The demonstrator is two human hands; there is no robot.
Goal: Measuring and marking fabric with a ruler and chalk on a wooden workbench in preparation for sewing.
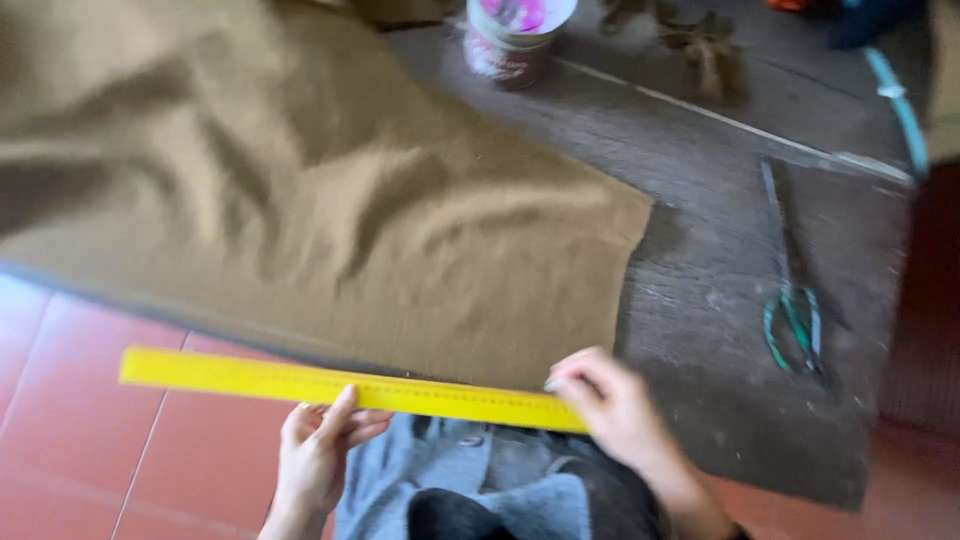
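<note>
A: Worn wooden table (720,300) carried brown fabric (330,220); where was the yellow ruler (350,388)?

B: At the fabric's near edge, left hand (318,450) and right hand (610,405) apart, each gripping it. Best practice: keep it flat, aligned.

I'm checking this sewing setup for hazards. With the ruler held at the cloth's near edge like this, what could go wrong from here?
The brown cloth lies rumpled, so the yellow ruler held by the left hand and right hand may give a skewed line.

The cloth's near edge overhangs the wooden table and could slide off.

The green-handled scissors lie close to the table's right edge, where a knock might drop them.
</note>
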